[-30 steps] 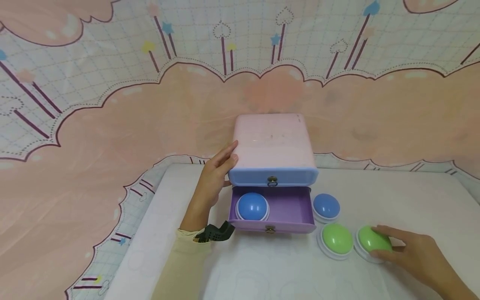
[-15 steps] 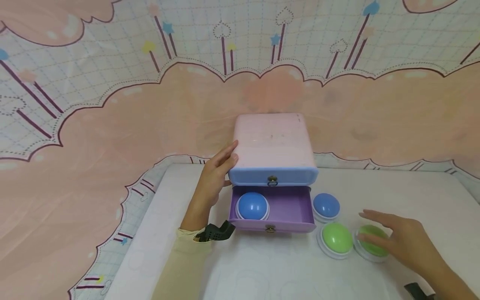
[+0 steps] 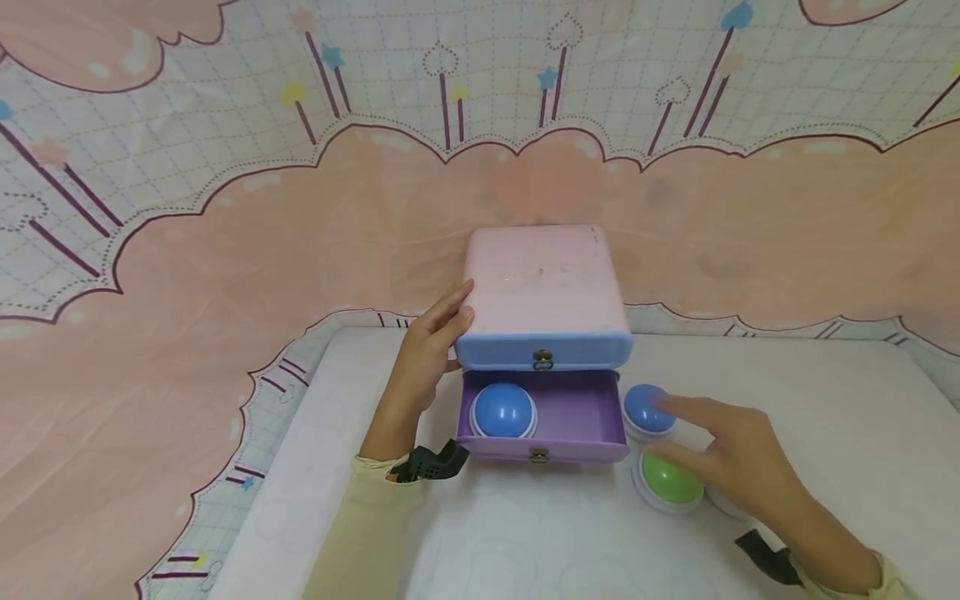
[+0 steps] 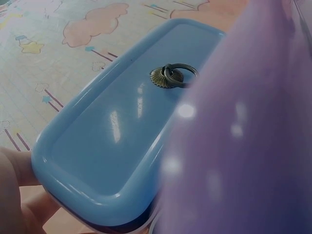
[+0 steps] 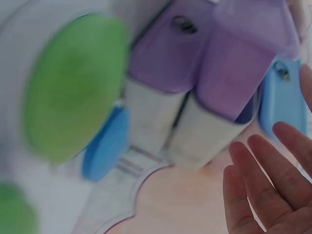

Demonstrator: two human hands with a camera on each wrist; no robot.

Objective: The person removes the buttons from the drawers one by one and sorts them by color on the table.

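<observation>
My left hand (image 3: 423,358) rests against the left side of a small pink-topped chest (image 3: 543,279); its fingers (image 4: 19,168) show beside the blue drawer front in the left wrist view. Below the blue front, a purple drawer (image 3: 573,408) is pulled out, with a blue dome-topped button (image 3: 504,410) on a white base inside, at the left. My right hand (image 3: 738,454) hovers with spread fingers (image 5: 263,195) over a second blue button (image 3: 647,408) and a green one (image 3: 672,477), holding nothing. Another green button (image 5: 14,209) is mostly hidden behind that hand in the head view.
A white table (image 3: 540,533) carries the chest and the loose buttons. Behind it hangs a patterned cloth backdrop (image 3: 360,225). Under the pulled-out drawer, another purple drawer front (image 5: 165,53) is closed, as the right wrist view shows.
My right hand has left the rightmost green button and moved left and away from me, toward the loose blue button. The left hand and the drawer have stayed put.
</observation>
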